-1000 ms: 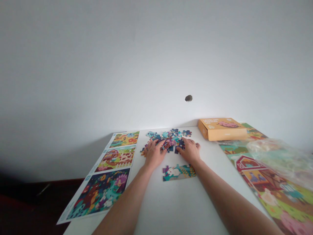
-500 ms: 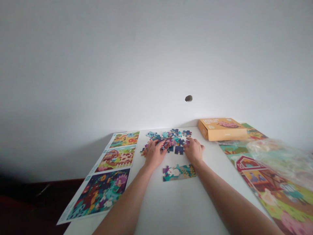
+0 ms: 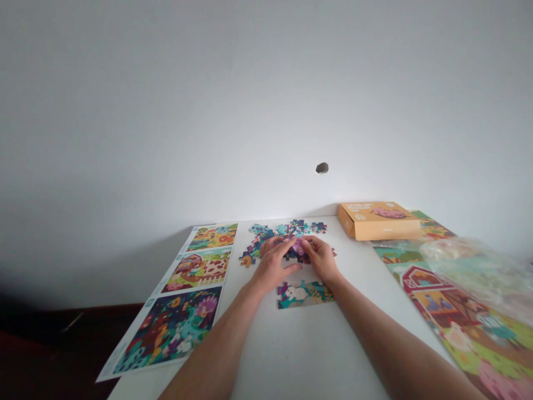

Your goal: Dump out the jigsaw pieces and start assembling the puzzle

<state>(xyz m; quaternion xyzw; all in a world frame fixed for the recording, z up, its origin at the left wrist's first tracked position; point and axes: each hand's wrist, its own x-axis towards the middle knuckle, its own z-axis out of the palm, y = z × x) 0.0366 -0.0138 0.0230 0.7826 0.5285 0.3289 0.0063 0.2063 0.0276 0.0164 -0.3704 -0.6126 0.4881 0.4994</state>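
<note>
A pile of loose jigsaw puzzle pieces (image 3: 259,240) in blue, teal, purple and orange lies toward the back of the white table. My left hand (image 3: 272,264) reaches over the pile with its fingers stretched and its thumb apart. At its fingertips my right hand (image 3: 322,260) has bent fingers closed at a purple puzzle piece (image 3: 298,245); the far side of that grip is hidden. Nearer to me lies a joined strip of puzzle pieces (image 3: 303,295) showing a white rabbit among plants. My right wrist partly covers its right end.
On the left lies a printed sheet (image 3: 183,303) with three pictures, overhanging the table's edge. An orange puzzle box (image 3: 385,228) stands at the back right. Beside it are a farm picture (image 3: 470,333) and crumpled clear plastic (image 3: 478,266). A wall with a hole (image 3: 322,168) rises behind.
Both hands have moved together over the pile. My right hand has shifted left, and its fingers have bent around a purple piece. The rabbit strip has stayed in place.
</note>
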